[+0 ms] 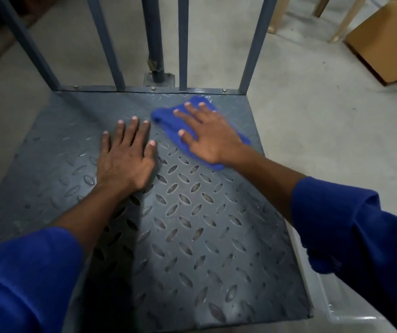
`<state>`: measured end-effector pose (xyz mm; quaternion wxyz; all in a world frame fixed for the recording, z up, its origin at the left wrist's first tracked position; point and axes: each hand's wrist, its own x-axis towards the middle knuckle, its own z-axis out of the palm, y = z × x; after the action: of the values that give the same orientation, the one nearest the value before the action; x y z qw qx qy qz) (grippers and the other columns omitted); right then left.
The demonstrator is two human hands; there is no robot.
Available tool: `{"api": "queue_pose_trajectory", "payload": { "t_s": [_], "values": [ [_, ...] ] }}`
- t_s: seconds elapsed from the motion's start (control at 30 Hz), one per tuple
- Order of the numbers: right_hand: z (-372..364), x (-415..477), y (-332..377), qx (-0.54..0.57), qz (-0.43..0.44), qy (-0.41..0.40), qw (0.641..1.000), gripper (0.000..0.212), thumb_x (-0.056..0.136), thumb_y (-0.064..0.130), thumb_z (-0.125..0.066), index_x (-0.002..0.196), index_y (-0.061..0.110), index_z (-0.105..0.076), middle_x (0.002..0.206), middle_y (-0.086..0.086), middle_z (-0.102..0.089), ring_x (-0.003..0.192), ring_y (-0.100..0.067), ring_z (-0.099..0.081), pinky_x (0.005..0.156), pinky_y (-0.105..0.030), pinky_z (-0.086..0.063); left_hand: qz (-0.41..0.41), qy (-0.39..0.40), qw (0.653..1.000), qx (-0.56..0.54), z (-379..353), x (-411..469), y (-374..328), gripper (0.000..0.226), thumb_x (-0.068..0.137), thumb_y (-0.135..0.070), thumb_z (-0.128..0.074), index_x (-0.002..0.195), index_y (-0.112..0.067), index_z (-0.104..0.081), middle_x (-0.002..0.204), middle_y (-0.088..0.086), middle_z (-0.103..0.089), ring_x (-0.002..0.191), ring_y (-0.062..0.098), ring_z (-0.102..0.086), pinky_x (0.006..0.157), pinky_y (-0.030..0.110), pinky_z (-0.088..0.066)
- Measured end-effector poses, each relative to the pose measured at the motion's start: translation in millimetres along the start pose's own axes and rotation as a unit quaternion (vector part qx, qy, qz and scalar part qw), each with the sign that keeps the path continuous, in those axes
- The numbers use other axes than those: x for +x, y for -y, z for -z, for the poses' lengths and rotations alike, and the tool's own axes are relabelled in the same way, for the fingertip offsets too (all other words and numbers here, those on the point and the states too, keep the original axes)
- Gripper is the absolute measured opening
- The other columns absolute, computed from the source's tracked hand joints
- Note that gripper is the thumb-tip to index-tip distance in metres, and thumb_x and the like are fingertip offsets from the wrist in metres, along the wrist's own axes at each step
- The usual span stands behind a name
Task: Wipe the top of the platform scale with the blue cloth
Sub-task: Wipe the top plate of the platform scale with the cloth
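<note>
Both hands flat, fingers spread: right hand (210, 135) on blue cloth (168, 117), left hand (125, 157) on seemingly unlabelled platform scale (192, 224).

We wear bright blue long sleeves (351, 227) pushed up both forearms, cuffs bunched; our hands are bare, nails short.

This looks like a warehouse or storeroom. The bare concrete floor (300, 97) runs grey all around a heavy platform scale (192, 224) of ridged steel plate with a railing (183, 42) bolted along its far edge. A cardboard box (384, 39) sits beyond its far right corner, beside plastic chair legs (344, 22).
</note>
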<state>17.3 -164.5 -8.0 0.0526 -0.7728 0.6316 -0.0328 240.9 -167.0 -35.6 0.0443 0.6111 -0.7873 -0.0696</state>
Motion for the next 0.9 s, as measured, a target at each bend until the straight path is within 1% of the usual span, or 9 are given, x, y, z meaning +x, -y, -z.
{"api": "queue_pose_trajectory", "payload": {
  "t_s": [0.1,0.2,0.27,0.43,0.5,0.6,0.63,0.8,0.9],
  "values": [
    [-2,0,-3,0.024,0.04,0.014,0.999,0.063,0.111,0.058,-0.028,0.168,0.038,-0.013,0.178,0.003,-0.007,0.164,-0.026,-0.002,0.134,-0.046,-0.003,0.018,-0.006,1.0,-0.009,-1,-5,-8,0.064,0.111,-0.05,-0.008,0.17,-0.025,0.0,0.179,-0.003,0.007,0.165,0.022,0.01,0.132,0.051,0.007],
    [8,5,-39,0.038,-0.164,-0.017,0.986,0.066,0.111,0.058,-0.026,0.17,0.03,-0.014,0.178,-0.004,-0.007,0.164,-0.034,-0.003,0.133,-0.05,-0.004,0.021,-0.004,1.0,-0.022,-2,-13,-14,0.065,0.11,-0.051,-0.004,0.17,-0.025,0.005,0.178,-0.002,0.012,0.164,0.023,0.015,0.133,0.051,0.008],
    [7,2,-39,0.033,-0.206,-0.023,0.978,0.067,0.11,0.059,-0.025,0.17,0.029,-0.013,0.178,-0.006,-0.007,0.164,-0.036,-0.004,0.132,-0.053,-0.005,0.013,-0.011,1.0,-0.024,-3,-23,-17,0.068,0.109,-0.052,0.0,0.17,-0.023,0.006,0.178,0.0,0.012,0.164,0.022,0.015,0.133,0.051,0.008],
    [-6,-36,-13,0.019,0.109,-0.007,0.994,0.065,0.108,0.059,-0.035,0.167,0.035,-0.023,0.177,0.0,-0.017,0.163,-0.027,-0.011,0.132,-0.046,-0.009,-0.022,-0.004,1.0,-0.018,-4,-43,-36,0.074,0.103,-0.049,0.002,0.17,-0.018,0.0,0.179,0.001,0.007,0.165,0.022,0.009,0.133,0.05,0.007],
    [-2,-32,-33,0.024,0.042,-0.021,0.999,0.068,0.105,0.062,-0.037,0.166,0.032,-0.027,0.176,-0.004,-0.02,0.163,-0.031,-0.013,0.133,-0.049,-0.012,-0.023,-0.001,1.0,-0.018,-5,-47,-38,0.067,0.109,-0.046,-0.005,0.17,-0.019,0.002,0.178,0.0,0.008,0.164,0.021,0.012,0.133,0.049,0.009],
    [8,-34,-58,0.041,-0.192,-0.034,0.98,0.071,0.107,0.063,-0.035,0.168,0.028,-0.024,0.176,-0.008,-0.016,0.163,-0.037,-0.009,0.132,-0.053,-0.011,-0.033,0.005,0.999,-0.016,-5,-56,-40,0.065,0.112,-0.045,-0.009,0.17,-0.02,0.005,0.178,0.0,0.012,0.164,0.02,0.014,0.133,0.049,0.009],
    [7,-39,-53,0.029,-0.193,-0.033,0.98,0.072,0.107,0.064,-0.033,0.168,0.028,-0.022,0.177,-0.008,-0.015,0.163,-0.037,-0.009,0.132,-0.054,-0.011,-0.038,0.004,0.999,-0.017,-6,-59,-41,0.065,0.111,-0.045,-0.008,0.17,-0.021,0.005,0.178,0.0,0.012,0.164,0.02,0.014,0.133,0.049,0.008],
    [-10,-102,-1,0.011,0.082,-0.003,0.997,0.074,0.103,0.066,-0.027,0.168,0.031,-0.023,0.177,-0.001,-0.016,0.164,-0.03,-0.01,0.13,-0.049,-0.01,-0.046,0.003,0.999,-0.025,-6,-79,-47,0.072,0.103,-0.044,0.001,0.17,-0.019,0.001,0.179,-0.001,0.007,0.165,0.02,0.009,0.133,0.049,0.006],
    [2,-101,-20,0.002,0.093,0.029,0.995,0.076,0.102,0.069,-0.032,0.168,0.034,-0.019,0.178,0.0,-0.012,0.164,-0.028,-0.008,0.131,-0.048,-0.008,-0.043,0.004,0.999,-0.025,-7,-83,-49,0.069,0.105,-0.043,-0.002,0.17,-0.019,0.0,0.179,-0.001,0.007,0.165,0.02,0.01,0.133,0.049,0.006]
  ]
}}
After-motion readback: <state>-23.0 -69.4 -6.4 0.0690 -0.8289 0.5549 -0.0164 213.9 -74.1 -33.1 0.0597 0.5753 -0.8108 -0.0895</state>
